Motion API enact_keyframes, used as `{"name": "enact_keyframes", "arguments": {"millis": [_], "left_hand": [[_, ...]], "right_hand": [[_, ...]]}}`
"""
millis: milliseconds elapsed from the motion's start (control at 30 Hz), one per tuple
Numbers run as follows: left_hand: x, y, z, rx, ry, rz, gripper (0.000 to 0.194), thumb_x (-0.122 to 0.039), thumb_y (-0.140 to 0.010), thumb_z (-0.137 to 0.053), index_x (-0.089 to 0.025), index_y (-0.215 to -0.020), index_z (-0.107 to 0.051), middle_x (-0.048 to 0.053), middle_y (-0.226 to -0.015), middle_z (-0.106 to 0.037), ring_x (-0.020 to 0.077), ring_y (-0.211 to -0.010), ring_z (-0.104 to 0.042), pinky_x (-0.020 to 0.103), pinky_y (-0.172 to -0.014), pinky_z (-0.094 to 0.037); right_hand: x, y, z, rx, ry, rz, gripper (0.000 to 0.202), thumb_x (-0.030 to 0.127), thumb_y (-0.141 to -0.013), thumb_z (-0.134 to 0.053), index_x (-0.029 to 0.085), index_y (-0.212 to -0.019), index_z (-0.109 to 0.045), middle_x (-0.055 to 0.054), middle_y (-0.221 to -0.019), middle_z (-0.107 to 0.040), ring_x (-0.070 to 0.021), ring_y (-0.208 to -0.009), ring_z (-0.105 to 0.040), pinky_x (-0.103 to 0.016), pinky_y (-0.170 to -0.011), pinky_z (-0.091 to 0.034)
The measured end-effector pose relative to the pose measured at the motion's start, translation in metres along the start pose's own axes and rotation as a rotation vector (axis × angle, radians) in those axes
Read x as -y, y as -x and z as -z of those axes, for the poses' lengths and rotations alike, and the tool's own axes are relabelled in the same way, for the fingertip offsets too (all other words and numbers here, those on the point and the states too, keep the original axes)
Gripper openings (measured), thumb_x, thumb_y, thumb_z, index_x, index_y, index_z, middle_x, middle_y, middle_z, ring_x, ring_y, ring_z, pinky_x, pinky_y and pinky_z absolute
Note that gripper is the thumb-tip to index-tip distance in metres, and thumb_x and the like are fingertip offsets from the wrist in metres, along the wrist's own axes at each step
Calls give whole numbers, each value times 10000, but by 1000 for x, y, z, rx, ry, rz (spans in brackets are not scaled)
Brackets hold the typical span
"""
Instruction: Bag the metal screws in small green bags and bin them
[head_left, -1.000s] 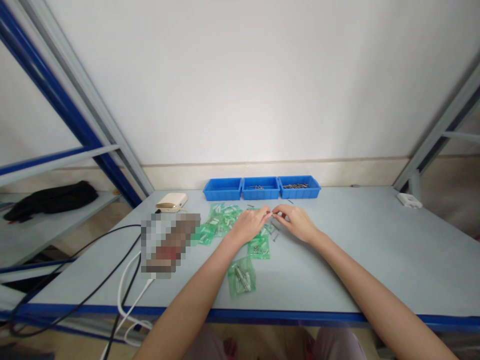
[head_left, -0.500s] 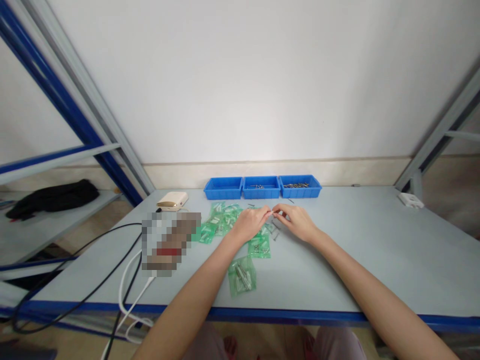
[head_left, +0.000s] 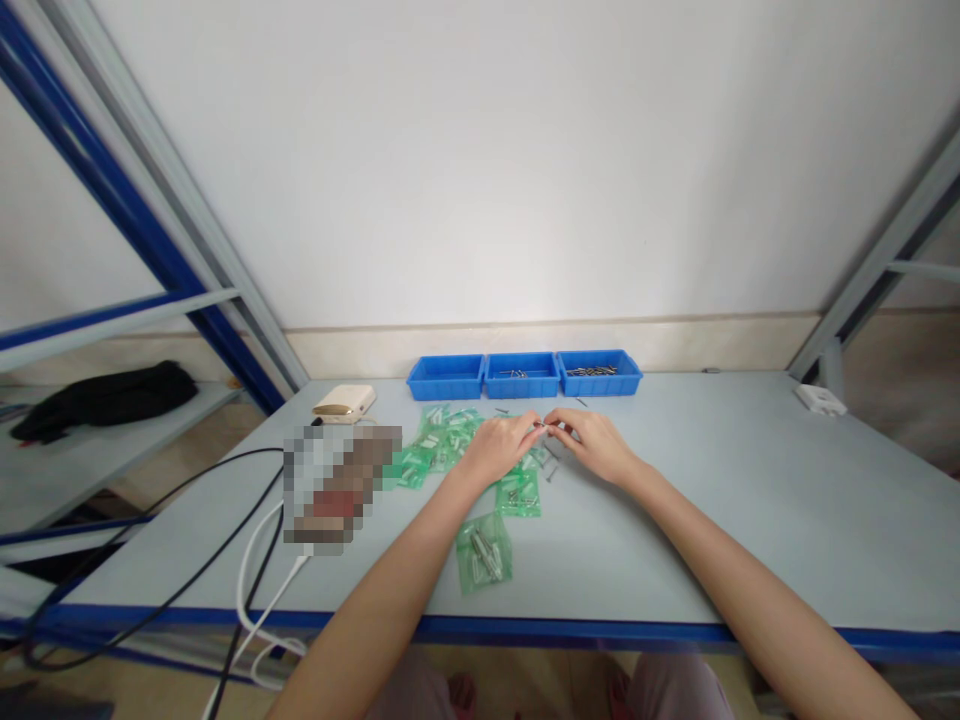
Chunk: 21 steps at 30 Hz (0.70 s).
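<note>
Item in hand: a small pale piece point(head_left: 545, 427), too tiny to identify, is sitting pinched between the fingertips of both hands, held just above the grey table point(head_left: 750, 500); the left hand point(head_left: 501, 447) and right hand point(head_left: 596, 443) are meeting at the thumbs and forefingers, closed on it from either side. Progress, as judged: several filled green bags point(head_left: 439, 440) are lying heaped at the left hand, with two more, the near bag point(head_left: 484, 553) and the middle bag point(head_left: 517, 493), showing slim metal pins through glossy film, so packing is looking partly done. Stock remaining: three blue plastic trays point(head_left: 523, 376), rigid and rectangular, two holding thin metal parts. Loose pins point(head_left: 551, 465) are lying beside the right hand
</note>
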<state>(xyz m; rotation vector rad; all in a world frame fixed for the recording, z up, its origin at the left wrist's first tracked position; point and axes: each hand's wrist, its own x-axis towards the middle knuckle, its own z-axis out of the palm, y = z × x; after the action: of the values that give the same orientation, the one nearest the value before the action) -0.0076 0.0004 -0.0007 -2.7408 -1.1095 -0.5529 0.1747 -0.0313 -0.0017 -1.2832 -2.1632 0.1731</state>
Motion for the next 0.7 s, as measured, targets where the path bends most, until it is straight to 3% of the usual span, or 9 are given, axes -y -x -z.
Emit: {"name": "enact_keyframes", "arguments": {"millis": [100,400,600,700], "left_hand": [[1,0,-1,-11,-10,-4,316,-369,-934,-288,-187,-1071,-506,38,-781,-668,172,-688,-637,226,-570,-397],[0,0,1,3,-24,5,342,-338,-940,-272,-169,-883,-565,43,-765,-661,155,-692,-630,218,-593,-406],[1,1,1,-18,39,-20,302,-360,-928,-308,-199,-1105,-491,30,-809,-670,168,-724,-641,231,-610,-423],[0,1,1,-8,29,-27,301,-339,-941,-267,-203,-1079,-497,32,-841,-671,167,-740,-643,232,-614,-427]], "right_hand": [[0,0,1,4,2,-7,227,316,-901,-401,211,-944,-597,-23,-853,-661,-147,-708,-577,-254,-654,-388],[0,0,-1,25,-9,-13,242,342,-885,-424,202,-961,-606,-40,-891,-668,-149,-691,-582,-258,-655,-390],[-2,0,-1,18,-19,9,283,351,-904,-374,204,-925,-614,-36,-864,-665,-146,-669,-568,-258,-637,-384],[-4,0,-1,19,-10,15,263,321,-904,-374,207,-933,-609,-37,-879,-663,-151,-699,-571,-261,-652,-381]]}}
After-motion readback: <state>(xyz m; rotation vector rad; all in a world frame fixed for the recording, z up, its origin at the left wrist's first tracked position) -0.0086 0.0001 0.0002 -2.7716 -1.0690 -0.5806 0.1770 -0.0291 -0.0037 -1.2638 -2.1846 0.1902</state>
